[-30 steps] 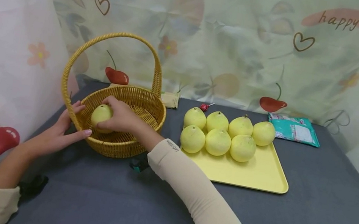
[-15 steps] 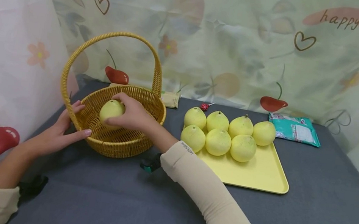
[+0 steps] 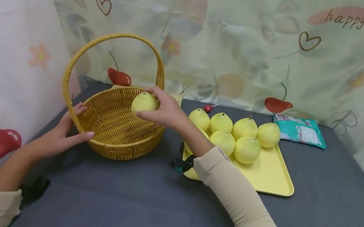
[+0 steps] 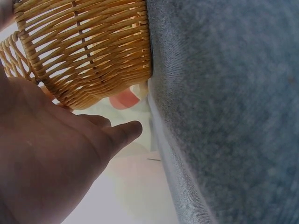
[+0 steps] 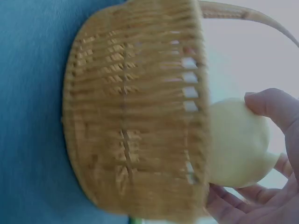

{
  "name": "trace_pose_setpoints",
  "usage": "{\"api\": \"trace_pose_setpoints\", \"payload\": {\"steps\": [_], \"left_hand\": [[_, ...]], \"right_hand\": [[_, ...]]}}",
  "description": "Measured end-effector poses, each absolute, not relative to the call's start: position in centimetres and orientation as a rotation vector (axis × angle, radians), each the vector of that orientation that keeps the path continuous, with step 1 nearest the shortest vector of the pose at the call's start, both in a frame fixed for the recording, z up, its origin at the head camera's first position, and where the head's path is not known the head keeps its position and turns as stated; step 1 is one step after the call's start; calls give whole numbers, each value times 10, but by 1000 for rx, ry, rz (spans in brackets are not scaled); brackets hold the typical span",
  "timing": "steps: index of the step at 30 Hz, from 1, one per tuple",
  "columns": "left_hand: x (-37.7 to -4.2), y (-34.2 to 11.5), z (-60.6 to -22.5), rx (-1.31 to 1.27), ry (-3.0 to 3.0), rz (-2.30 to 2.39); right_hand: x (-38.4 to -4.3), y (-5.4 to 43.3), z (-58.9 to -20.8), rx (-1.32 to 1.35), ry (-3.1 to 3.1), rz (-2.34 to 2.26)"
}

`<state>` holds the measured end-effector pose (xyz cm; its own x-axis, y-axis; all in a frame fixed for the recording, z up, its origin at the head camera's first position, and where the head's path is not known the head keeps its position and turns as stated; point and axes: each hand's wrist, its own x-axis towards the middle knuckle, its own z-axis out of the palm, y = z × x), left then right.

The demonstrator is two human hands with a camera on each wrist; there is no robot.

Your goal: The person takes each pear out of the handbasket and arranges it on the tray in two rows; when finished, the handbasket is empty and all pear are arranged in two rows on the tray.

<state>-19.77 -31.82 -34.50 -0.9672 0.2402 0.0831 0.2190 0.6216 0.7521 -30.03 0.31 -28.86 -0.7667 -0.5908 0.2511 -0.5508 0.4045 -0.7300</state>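
In the head view my right hand (image 3: 168, 111) grips a pale yellow pear (image 3: 143, 103) above the right side of the wicker basket (image 3: 120, 151). In the right wrist view, thumb and fingers curl round the pear (image 5: 238, 144) at rim height. My left hand (image 3: 54, 138) rests on the basket's left side, thumb on the rim and fingers by the foot of the tall handle (image 3: 69, 70). The left wrist view shows this hand (image 4: 51, 144) with its fingers fairly straight along the woven wall (image 4: 93, 46). Several more pears (image 3: 247, 150) sit in two rows on a yellow tray (image 3: 274, 180).
A red-wrapped lollipop (image 3: 208, 108) lies behind the tray, and a teal packet (image 3: 300, 131) lies at the back right. A tan packet (image 3: 178, 98) shows partly behind the basket. Patterned fabric (image 3: 213, 36) hangs along the back of the grey-covered table (image 3: 141, 204).
The pear in my right hand has come up from inside the basket and moved right, to over its right rim. The left hand and the basket have stayed put.
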Motion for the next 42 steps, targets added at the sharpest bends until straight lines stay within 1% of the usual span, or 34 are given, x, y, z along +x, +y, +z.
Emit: {"api": "trace_pose_setpoints", "payload": {"steps": [6, 11, 17, 23, 28, 33, 37, 42], "left_hand": [[-200, -318, -346, 403, 2801, 1292], [-199, -317, -346, 386, 2806, 1289], [-199, -318, -344, 380, 2813, 1285], [-200, -316, -345, 391, 2814, 1277], [-198, -317, -344, 366, 2818, 1261], [-197, -317, -342, 351, 2818, 1248], [-198, -317, -339, 349, 2815, 1226], [-196, -318, -337, 365, 2829, 1161]], "right_hand": [[-294, 47, -277, -977, 2611, -1420], [-279, 92, -268, -910, 2597, -1475], [-264, 150, -264, -818, 2740, -1450], [-246, 209, -264, -667, 2895, -1376], [-230, 249, -253, -582, 2970, -1159], [-217, 281, -247, -471, 3020, -967], [-213, 298, -250, -375, 3013, -898], [-215, 311, -262, -377, 2991, -842]]}}
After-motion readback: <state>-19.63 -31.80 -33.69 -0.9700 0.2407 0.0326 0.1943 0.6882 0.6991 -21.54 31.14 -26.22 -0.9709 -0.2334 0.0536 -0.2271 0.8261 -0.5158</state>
